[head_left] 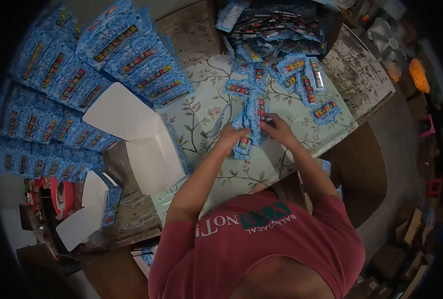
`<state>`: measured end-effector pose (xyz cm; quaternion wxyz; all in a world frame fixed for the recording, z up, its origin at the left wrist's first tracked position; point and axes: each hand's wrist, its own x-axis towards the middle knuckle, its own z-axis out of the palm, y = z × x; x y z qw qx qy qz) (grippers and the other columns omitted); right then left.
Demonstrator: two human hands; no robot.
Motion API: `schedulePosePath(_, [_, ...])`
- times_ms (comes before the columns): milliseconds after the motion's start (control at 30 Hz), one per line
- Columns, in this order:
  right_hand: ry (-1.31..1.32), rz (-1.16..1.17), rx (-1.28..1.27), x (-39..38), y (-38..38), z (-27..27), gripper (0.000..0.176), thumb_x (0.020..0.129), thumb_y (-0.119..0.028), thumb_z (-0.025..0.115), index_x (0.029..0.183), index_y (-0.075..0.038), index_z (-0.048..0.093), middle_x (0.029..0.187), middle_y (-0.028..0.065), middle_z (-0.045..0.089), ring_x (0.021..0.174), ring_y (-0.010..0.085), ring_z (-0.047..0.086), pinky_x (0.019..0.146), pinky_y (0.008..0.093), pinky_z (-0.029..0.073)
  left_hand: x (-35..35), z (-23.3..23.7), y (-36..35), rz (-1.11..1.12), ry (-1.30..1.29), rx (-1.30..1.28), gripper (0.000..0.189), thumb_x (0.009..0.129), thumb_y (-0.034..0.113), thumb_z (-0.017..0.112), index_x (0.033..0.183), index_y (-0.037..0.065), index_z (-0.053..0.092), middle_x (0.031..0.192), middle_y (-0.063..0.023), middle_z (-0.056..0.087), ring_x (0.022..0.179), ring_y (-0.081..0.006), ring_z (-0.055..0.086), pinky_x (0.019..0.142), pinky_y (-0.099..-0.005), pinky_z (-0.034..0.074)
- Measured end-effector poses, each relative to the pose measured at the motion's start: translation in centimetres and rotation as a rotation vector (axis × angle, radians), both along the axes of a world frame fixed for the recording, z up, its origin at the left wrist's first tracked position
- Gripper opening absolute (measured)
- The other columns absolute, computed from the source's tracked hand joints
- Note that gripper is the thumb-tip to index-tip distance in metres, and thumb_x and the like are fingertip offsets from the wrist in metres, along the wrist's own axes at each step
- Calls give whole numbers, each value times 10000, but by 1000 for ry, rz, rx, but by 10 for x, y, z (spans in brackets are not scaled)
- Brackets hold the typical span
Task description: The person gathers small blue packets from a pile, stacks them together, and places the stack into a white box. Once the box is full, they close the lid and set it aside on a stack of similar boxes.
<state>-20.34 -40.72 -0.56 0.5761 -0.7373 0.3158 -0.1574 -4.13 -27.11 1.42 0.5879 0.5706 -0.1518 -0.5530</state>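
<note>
On the flowered tablecloth in front of me lie several flat blue packets printed with a strip of small coloured pictures. My left hand [231, 137] is closed on the edge of a blue packet [244, 144] on the left side of a small loose bunch. With thumb and fingers, my right hand [277, 131] grips an upright blue packet [260, 107] close beside it. The two hands are a short way apart, and the packets overlap between them. Just beyond, another packet [237, 88] lies sideways. An open blue box with white inner flaps [154, 159] stands left of my left forearm.
A carton [335, 40] at the back is heaped with packets that spill onto the tablecloth [201, 82]. Tall stacks of blue boxes [136, 60] rise at the left. A second open box [110, 202] is lower left. Loose packets [325, 111] lie right of my hands.
</note>
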Motion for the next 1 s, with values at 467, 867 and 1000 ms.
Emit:
schedulePosePath(467, [209, 411, 100, 21, 47, 19, 349, 880, -332, 599, 1039, -21, 584, 813, 98, 641, 611, 134, 628, 555, 269, 527, 8, 37, 47, -189, -1152, 213, 948, 686, 585, 681, 1388, 55, 326, 1230, -225, 521, 1121, -340, 541, 878, -412, 466])
schedulePosePath(867, [300, -59, -1267, 148, -86, -10, 504, 788, -466, 638, 1059, -42, 611, 1168, 158, 570, 1104, 276, 527, 915, 475, 411, 10, 50, 44, -530, -1168, 77, 841, 691, 202, 739, 1407, 154, 302, 1203, -207, 545, 1016, -372, 573, 844, -411, 469])
schedulePosePath(1000, [492, 228, -810, 150, -79, 28, 521, 774, -447, 658, 1086, -35, 585, 1186, 164, 550, 1120, 306, 512, 914, 480, 395, -3, 43, 54, -515, -1374, 118, 839, 707, 243, 736, 1411, 136, 291, 1284, -184, 482, 1133, -350, 499, 938, -458, 396])
